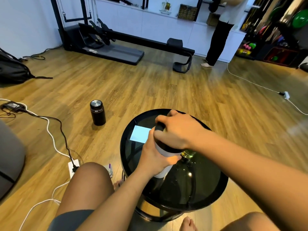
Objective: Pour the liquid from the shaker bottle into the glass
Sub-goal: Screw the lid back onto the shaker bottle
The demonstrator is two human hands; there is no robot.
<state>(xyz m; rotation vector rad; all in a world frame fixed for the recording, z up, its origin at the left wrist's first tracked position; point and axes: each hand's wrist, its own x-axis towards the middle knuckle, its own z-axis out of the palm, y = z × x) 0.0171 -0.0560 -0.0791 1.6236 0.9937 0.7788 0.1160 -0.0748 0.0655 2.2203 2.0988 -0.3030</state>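
Left hand [154,157] wrapped round the white body of the shaker bottle [164,161], standing on the round black glass desk [208,194]. Right hand [176,129] clamped over its dark lid [160,129]. Likely smooth, rigid plastic, light; best gripped mid-body. Glass [187,155] just beside, mostly hidden, fragile. Farther off, black flask [97,112] on floor.

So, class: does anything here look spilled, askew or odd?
Nothing spilled on the table. The left hand holds the shaker bottle upright, the right hand on its lid. The glass isn't clearly identifiable.
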